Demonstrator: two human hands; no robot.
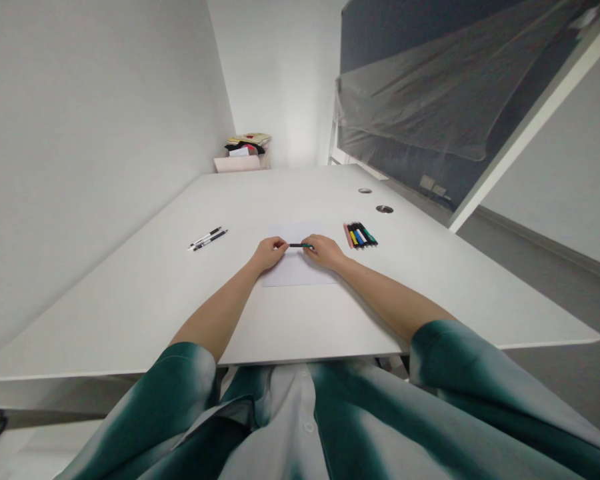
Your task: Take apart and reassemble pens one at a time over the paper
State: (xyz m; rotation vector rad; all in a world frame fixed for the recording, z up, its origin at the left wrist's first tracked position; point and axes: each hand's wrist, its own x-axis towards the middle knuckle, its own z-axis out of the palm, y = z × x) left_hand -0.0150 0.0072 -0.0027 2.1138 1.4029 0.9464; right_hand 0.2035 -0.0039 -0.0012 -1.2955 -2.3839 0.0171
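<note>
Above a pale sheet of paper (300,272), a slim black and green marker (297,245) lies level between my two hands. Its black end meets the pinched fingertips of my left hand (271,253). My right hand (324,251) is closed round the green end, which its fingers partly cover. Just right of that hand, several markers (361,235) with coloured barrels lie side by side in a row. On the left are a few black and white pens (208,239), well apart from my left hand.
The white table (155,313) runs away from me to a pink box (237,164) piled with folded items at the far end. Two round metal-rimmed inserts (385,209) sit near its right edge. A wall (105,133) borders the left side, and a plastic-covered dark panel (430,100) stands beyond the right.
</note>
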